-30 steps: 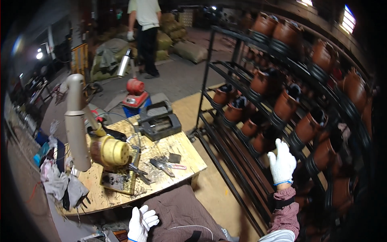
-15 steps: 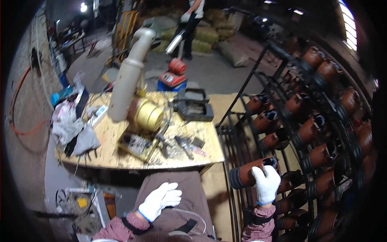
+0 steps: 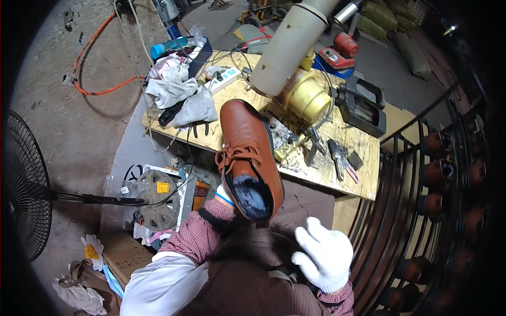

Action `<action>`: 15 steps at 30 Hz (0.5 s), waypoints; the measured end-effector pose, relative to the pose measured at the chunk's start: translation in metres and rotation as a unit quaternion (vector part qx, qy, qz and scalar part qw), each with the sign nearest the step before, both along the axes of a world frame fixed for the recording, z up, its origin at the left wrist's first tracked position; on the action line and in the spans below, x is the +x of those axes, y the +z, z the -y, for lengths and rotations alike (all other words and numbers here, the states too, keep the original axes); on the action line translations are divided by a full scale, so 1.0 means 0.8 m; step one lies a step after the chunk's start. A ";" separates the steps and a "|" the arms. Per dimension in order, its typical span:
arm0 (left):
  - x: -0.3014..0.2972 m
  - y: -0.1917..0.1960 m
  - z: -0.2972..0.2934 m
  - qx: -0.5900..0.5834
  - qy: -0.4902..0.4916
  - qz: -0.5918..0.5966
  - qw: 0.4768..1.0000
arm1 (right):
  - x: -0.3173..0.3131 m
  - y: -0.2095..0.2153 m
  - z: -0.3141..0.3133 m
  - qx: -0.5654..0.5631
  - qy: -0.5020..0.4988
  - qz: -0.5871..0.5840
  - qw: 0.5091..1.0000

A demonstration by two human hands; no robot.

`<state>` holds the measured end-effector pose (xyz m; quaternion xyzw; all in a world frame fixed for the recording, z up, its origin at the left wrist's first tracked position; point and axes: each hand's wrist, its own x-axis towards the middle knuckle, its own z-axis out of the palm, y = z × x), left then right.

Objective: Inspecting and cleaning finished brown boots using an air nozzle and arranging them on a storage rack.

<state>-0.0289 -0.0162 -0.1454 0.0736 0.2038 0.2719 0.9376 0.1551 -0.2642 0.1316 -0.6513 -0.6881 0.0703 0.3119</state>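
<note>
On my feed the brown shoe (image 3: 250, 150) had just left the rack (image 3: 379, 231), my mostly hidden left hand (image 3: 224, 196) holding it, freeing my empty, loosely spread right hand (image 3: 327, 255).

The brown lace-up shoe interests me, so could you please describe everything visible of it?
The brown shoe has a smooth, leather-like upper, rounded toe, matching laces, dark sole edge and dark interior with pale bluish patches. Its toe points away from the person, opening facing the camera. The gloved left grip holds it from underneath, fingers hidden; whether it touches the workbench is unclear.
</note>
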 end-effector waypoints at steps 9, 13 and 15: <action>0.037 0.063 -0.089 0.076 0.043 0.061 0.994 | -0.013 -0.070 0.063 -0.081 -0.199 0.003 0.977; 0.035 0.064 -0.093 0.072 0.034 0.060 0.995 | -0.006 -0.082 0.067 -0.075 -0.213 -0.011 0.974; 0.004 0.056 -0.072 0.066 0.029 0.054 0.996 | 0.000 -0.085 0.066 -0.100 -0.218 -0.041 0.970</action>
